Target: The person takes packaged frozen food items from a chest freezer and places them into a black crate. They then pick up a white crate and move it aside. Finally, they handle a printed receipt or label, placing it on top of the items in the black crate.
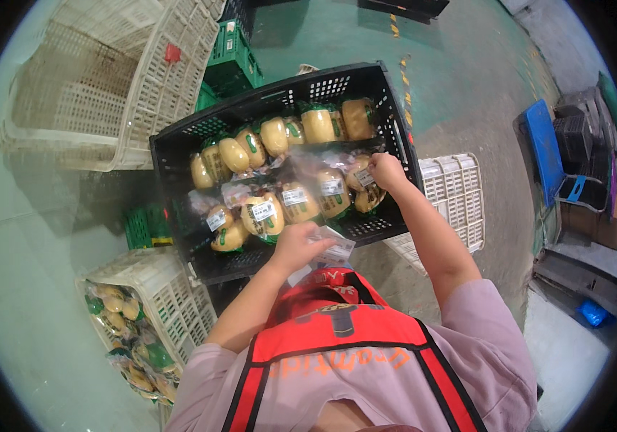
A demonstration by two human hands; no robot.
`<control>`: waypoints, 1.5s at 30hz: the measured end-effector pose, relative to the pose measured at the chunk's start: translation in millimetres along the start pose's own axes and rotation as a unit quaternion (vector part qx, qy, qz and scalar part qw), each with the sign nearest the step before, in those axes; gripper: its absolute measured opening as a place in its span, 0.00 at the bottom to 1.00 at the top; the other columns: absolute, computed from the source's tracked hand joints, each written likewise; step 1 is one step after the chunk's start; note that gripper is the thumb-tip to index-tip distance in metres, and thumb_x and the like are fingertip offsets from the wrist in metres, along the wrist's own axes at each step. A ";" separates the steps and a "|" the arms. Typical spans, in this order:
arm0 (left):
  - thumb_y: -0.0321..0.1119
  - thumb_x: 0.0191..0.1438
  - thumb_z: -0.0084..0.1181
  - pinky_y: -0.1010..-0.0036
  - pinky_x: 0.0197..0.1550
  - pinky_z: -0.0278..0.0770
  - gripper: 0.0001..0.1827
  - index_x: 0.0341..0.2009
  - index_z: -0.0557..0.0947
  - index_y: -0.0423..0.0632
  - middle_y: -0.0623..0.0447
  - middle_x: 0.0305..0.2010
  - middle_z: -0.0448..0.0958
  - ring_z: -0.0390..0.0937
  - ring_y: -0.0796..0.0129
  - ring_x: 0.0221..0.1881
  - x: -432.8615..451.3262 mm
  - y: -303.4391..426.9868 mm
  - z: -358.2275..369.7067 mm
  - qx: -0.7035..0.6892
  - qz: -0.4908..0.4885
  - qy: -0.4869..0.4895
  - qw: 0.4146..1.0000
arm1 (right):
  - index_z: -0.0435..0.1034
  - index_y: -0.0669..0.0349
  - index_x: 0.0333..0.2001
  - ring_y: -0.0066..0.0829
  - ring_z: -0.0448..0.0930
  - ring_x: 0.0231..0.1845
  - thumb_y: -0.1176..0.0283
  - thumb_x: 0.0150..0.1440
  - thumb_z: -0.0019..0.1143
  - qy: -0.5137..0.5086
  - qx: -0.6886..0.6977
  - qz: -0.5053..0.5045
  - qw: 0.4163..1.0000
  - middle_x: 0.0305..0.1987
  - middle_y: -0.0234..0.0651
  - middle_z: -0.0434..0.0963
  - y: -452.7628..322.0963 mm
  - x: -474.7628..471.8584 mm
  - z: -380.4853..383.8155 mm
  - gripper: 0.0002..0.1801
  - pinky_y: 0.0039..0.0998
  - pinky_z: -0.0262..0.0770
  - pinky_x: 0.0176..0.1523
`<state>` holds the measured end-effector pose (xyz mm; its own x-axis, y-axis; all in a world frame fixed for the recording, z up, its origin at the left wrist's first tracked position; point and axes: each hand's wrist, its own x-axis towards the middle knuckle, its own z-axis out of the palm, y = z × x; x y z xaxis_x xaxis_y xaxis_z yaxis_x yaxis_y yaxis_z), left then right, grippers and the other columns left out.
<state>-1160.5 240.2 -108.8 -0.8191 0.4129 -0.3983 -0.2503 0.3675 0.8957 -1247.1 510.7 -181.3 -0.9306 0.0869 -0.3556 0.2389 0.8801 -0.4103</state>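
In front of me a black plastic crate [287,259] holds two rows of clear bags of potatoes. White labels bear print on several bags of the near row, such as one bag of potatoes [263,213] near the middle. My left hand [298,248] is over the crate's near rim, gripping a sheet of white printed labels [338,249] between thumb and fingers. My right hand [389,171] touches the rightmost near bag [359,175], fingers curled at the edge of its label [364,177]. Whether those fingers pinch anything is hidden.
Large white plastic crates [141,97] stand at the upper left, beside green crates [233,56]. At lower left, another white crate [179,302] contains more bagged potatoes [135,345]. A white crate [454,200] sits right of the black one. Farther right is a blue board [543,148].
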 end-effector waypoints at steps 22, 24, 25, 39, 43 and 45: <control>0.26 0.50 0.54 0.84 0.36 0.67 0.10 0.40 0.74 0.43 0.60 0.29 0.74 0.69 0.81 0.31 -28.2 27.4 -56.9 -0.195 0.102 0.281 0.934 | 0.69 0.64 0.36 0.14 0.71 0.27 0.78 0.50 0.54 -0.077 0.476 -0.141 0.865 0.27 0.26 0.72 -188.2 -104.3 -10.9 0.07 0.18 0.67 0.30; 0.26 0.49 0.56 0.84 0.35 0.68 0.10 0.39 0.75 0.42 0.59 0.30 0.75 0.70 0.81 0.31 -30.0 18.5 -62.7 -0.259 0.069 0.264 0.926 | 0.71 0.63 0.34 0.17 0.71 0.26 0.78 0.49 0.56 0.006 0.407 -0.229 0.884 0.26 0.29 0.73 -199.5 -99.4 -8.9 0.06 0.18 0.67 0.30; 0.29 0.49 0.57 0.82 0.33 0.68 0.10 0.36 0.76 0.41 0.58 0.28 0.75 0.70 0.80 0.29 -31.6 9.4 -66.3 -0.234 0.060 0.281 0.929 | 0.71 0.63 0.33 0.18 0.72 0.26 0.78 0.48 0.56 0.048 0.369 -0.272 0.887 0.26 0.30 0.73 -205.8 -96.6 -8.1 0.06 0.18 0.67 0.29; 0.29 0.44 0.61 0.81 0.30 0.69 0.08 0.29 0.79 0.40 0.59 0.27 0.75 0.69 0.81 0.28 -88.9 -76.8 -133.5 -0.122 -0.046 0.213 0.968 | 0.70 0.51 0.29 0.33 0.71 0.43 0.69 0.47 0.47 -0.162 -0.363 -0.648 0.649 0.34 0.30 0.74 -370.5 107.1 77.1 0.06 0.35 0.67 0.45; 0.40 0.41 0.63 0.76 0.23 0.64 0.15 0.23 0.77 0.42 0.53 0.17 0.70 0.65 0.75 0.20 -99.3 -64.5 -144.7 -0.149 -0.039 0.251 0.956 | 0.71 0.45 0.39 0.32 0.72 0.47 0.66 0.47 0.47 -0.194 -0.491 -0.634 0.565 0.39 0.29 0.75 -408.1 113.2 127.7 0.13 0.34 0.67 0.48; 0.40 0.41 0.64 0.75 0.23 0.63 0.15 0.21 0.75 0.41 0.53 0.16 0.69 0.64 0.75 0.19 -101.1 -68.2 -148.6 -0.149 -0.023 0.264 0.953 | 0.71 0.43 0.42 0.33 0.73 0.45 0.65 0.48 0.45 -0.163 -0.421 -0.692 0.563 0.40 0.29 0.75 -396.0 130.5 155.5 0.15 0.33 0.68 0.48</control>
<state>-1137.3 49.5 -100.3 -0.9298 -0.1040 -0.3530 -0.3623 0.0896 0.9278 -1420.0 100.9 -195.9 0.0703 -0.9237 -0.3766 -0.9967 -0.0803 0.0110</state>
